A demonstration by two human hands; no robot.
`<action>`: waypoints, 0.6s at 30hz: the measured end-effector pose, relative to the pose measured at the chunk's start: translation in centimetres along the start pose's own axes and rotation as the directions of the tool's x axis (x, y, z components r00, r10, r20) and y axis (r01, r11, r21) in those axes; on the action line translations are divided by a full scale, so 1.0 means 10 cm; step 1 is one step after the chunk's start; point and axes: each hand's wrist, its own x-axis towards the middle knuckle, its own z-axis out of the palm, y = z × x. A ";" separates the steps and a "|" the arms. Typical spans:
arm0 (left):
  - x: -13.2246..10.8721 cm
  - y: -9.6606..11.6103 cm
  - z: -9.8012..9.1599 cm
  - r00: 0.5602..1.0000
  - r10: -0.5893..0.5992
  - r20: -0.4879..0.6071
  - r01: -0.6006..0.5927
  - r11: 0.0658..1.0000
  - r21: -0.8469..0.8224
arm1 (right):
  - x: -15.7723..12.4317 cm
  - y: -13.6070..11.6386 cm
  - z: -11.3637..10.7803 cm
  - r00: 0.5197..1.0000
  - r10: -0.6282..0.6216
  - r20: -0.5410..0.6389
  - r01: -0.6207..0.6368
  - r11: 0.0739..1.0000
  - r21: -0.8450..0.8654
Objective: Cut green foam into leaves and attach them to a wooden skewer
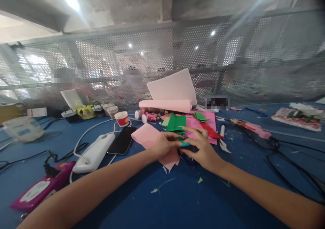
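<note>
hands: left (164, 144) and right (200, 147) pinch green paper (176, 123) | point up

The bench (162, 202) has a blue, matt top that looks like cloth or felt, flecked with paper scraps. Near its far edge lie matt pink sheets (148, 136) and folded green sheets (176, 123), soft-looking like craft paper or foam; which, I cannot tell. The phone (122, 141) shows a glossy black glass face beside a smooth white plastic power bank (93, 153). A paper cup (122, 118) stands behind them. Toward the left corner sits a glossy magenta plastic tool (42, 188). The back screen (177, 53) is perforated grey metal.
</note>
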 end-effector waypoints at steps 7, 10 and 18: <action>-0.01 -0.04 -0.02 0.948 0.314 -0.050 -0.288 0.916 0.278 | 0.00 0.04 0.00 0.995 0.002 0.095 0.004 0.998 -0.068; -0.06 -0.04 -0.02 0.847 0.527 0.070 -0.490 0.721 0.490 | -0.04 0.02 -0.03 0.995 0.030 0.095 -0.026 0.999 -0.038; -0.14 0.00 0.00 0.642 0.713 0.283 -0.684 0.364 0.633 | -0.17 -0.20 -0.17 0.956 0.153 0.249 -0.198 0.966 0.165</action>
